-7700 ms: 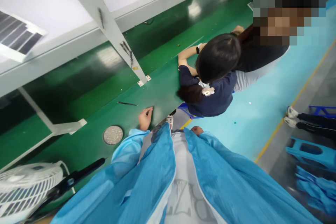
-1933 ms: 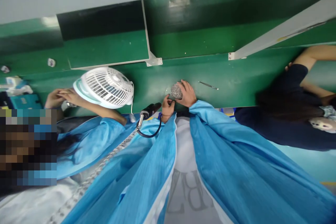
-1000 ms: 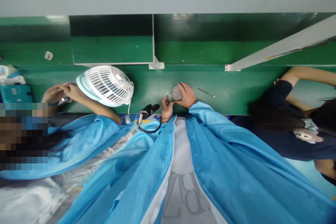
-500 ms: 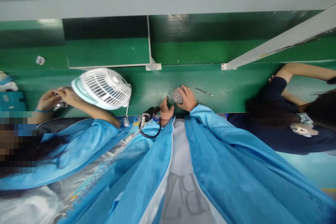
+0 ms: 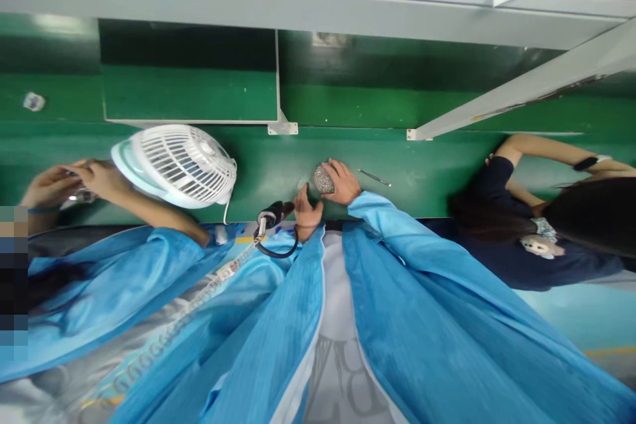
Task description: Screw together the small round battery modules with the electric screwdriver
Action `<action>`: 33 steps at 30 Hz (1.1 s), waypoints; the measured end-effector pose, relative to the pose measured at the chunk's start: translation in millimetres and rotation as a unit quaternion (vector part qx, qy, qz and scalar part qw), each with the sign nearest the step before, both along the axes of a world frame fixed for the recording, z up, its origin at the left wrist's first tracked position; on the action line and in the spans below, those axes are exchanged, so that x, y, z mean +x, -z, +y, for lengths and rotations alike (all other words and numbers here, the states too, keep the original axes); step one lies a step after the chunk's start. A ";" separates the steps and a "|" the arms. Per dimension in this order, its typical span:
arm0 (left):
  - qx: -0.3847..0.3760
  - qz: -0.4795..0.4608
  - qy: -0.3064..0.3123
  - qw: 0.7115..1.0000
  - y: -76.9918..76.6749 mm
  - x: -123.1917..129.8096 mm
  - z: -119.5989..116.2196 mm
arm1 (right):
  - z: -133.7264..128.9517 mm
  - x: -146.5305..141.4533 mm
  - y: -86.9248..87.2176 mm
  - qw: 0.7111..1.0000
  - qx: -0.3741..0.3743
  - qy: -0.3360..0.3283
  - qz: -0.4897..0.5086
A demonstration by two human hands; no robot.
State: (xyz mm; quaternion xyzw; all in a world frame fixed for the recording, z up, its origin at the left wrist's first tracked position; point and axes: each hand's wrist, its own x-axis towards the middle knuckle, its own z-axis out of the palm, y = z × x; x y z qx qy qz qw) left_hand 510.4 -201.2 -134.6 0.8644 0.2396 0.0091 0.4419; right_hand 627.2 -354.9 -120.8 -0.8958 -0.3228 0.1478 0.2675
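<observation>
Item: my right hand point(image 5: 342, 183) cups the small glittering dish point(image 5: 323, 179), tilted on the green bench point(image 5: 422, 175) for access; left hand point(image 5: 307, 207) beside it, grip unclear.

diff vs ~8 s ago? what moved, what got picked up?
The round dish left the green bench: the right hand now holds it tilted. The left hand sits beside it. Unchanged: tweezers on the bench.

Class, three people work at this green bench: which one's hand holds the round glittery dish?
The person in the middle: their right hand grips the glittery dish. The neighbours' hands are elsewhere.
</observation>
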 end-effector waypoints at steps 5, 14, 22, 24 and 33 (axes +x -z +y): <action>-0.003 -0.006 0.009 1.000 -4.2 5.7 1.5 | 6.7 -12.1 3.6 1.000 0.009 0.007 0.007; -0.013 -0.011 0.039 0.999 -4.9 16.0 9.3 | 2.0 7.4 1.0 0.999 0.007 0.047 0.018; -0.005 -0.003 0.063 0.998 -3.4 9.3 8.4 | 18.7 -4.2 -1.3 0.998 -0.001 0.054 -0.014; 0.000 -0.002 0.061 0.998 -3.3 8.4 7.3 | 14.0 -7.1 -3.0 0.999 0.005 0.040 -0.020; 0.023 -0.012 0.061 0.998 -6.4 0.2 -1.9 | 0.4 -15.7 -10.7 0.999 -0.014 0.032 -0.009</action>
